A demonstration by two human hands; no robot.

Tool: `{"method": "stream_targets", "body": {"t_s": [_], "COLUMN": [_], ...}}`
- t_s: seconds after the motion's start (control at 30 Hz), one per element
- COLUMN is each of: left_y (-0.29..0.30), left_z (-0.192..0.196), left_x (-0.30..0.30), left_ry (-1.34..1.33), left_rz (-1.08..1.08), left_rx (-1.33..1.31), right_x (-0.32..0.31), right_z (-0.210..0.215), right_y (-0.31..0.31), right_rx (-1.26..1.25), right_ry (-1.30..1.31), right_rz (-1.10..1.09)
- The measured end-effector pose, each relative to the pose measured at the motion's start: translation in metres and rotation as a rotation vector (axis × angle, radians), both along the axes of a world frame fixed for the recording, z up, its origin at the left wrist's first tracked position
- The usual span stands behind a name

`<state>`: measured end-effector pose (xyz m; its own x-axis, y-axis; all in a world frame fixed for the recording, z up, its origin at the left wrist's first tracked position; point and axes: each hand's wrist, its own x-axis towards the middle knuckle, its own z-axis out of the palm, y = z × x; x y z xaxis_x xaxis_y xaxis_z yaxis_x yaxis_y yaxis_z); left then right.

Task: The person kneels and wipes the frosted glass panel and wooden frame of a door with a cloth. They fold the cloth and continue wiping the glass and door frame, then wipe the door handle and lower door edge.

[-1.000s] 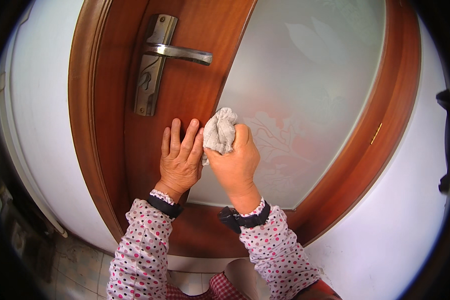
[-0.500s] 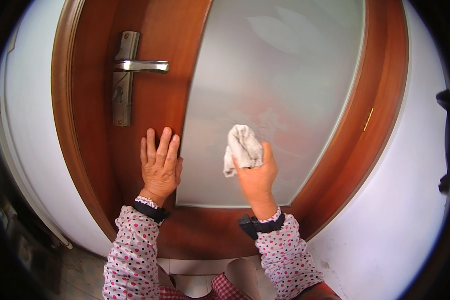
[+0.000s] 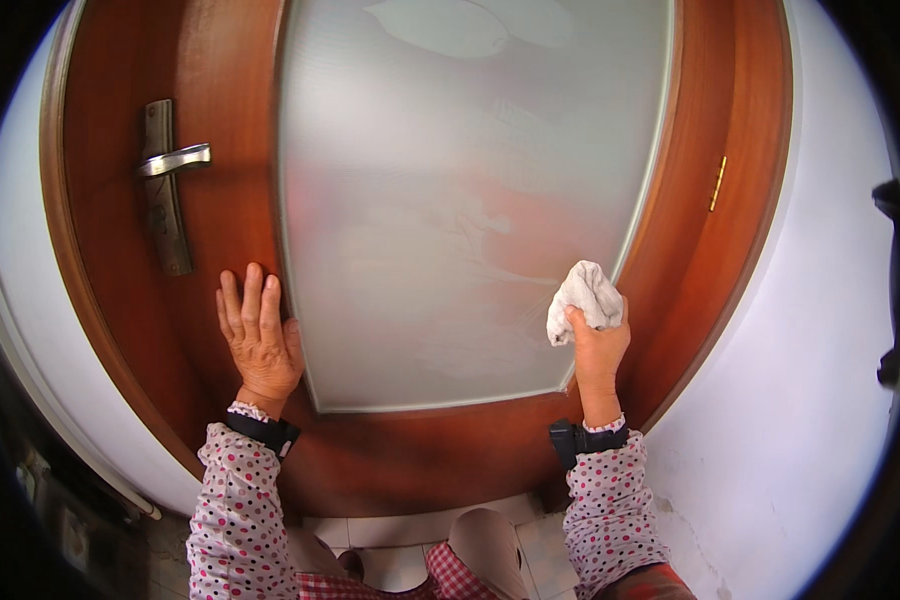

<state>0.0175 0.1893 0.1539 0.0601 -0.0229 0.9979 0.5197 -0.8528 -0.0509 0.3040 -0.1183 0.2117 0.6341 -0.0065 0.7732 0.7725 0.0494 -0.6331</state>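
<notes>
A reddish-brown wooden door [image 3: 390,460] with a large frosted glass pane [image 3: 420,330] stands in front of me. My left hand [image 3: 261,335] lies flat on the wood just left of the pane, fingers stretched out, below the metal lever handle [image 3: 177,160]. At the pane's lower right edge, my right hand [image 3: 600,350] grips a bunched whitish cloth [image 3: 585,300] against the glass. Part of the cloth is hidden behind the fingers. Both wrists wear black bands over dotted sleeves.
A brass hinge [image 3: 718,184] sits on the door's right side. White walls [image 3: 760,420] flank the frame. Below, a pale tiled step [image 3: 425,530] runs along the door's foot, near my knees. Dark objects stand at the lower left.
My right hand has carried the cloth rightward across the glass, from its middle to its right edge. The view has shifted; my left hand stays flat on the wood.
</notes>
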Motion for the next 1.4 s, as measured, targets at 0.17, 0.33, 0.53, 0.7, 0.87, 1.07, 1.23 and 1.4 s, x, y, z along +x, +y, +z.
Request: {"method": "stream_targets", "body": {"t_s": [0.17,0.33,0.53,0.7,0.87,1.07,1.23,1.4], "left_y": [-0.019,-0.021,-0.034,-0.048,-0.060,-0.080,-0.069,-0.043], "left_z": [0.022,0.022,0.037,0.039,0.056,0.087,0.073,0.043], "left_x": [0.013,0.013,0.013,0.026,0.022,0.017,0.019,0.017], "left_ry": [0.012,0.011,0.012,-0.004,0.036,0.031,-0.008,-0.062], "left_rz": [0.021,0.012,0.012,-0.039,-0.035,-0.075,-0.185,-0.183], "left_rx": [-0.001,-0.012,-0.022,-0.041,-0.066,0.001,-0.029,-0.020], "right_x": [0.041,0.047,0.036,0.010,-0.026,-0.079,-0.132,-0.179], "right_z": [-0.004,-0.029,-0.007,0.019,0.041,0.078,0.096,0.073], "right_y": [-0.043,-0.050,-0.048,-0.036,-0.004,0.045,0.088,0.144], "right_rx": [0.108,0.230,0.177,0.078,-0.050,-0.085,-0.196,-0.386], "right_ry": [0.117,0.181,0.156,0.070,-0.067,-0.240,-0.358,-0.626], "right_rz": [0.042,0.137,0.036,-0.010,-0.037,0.037,0.114,0.018]}}
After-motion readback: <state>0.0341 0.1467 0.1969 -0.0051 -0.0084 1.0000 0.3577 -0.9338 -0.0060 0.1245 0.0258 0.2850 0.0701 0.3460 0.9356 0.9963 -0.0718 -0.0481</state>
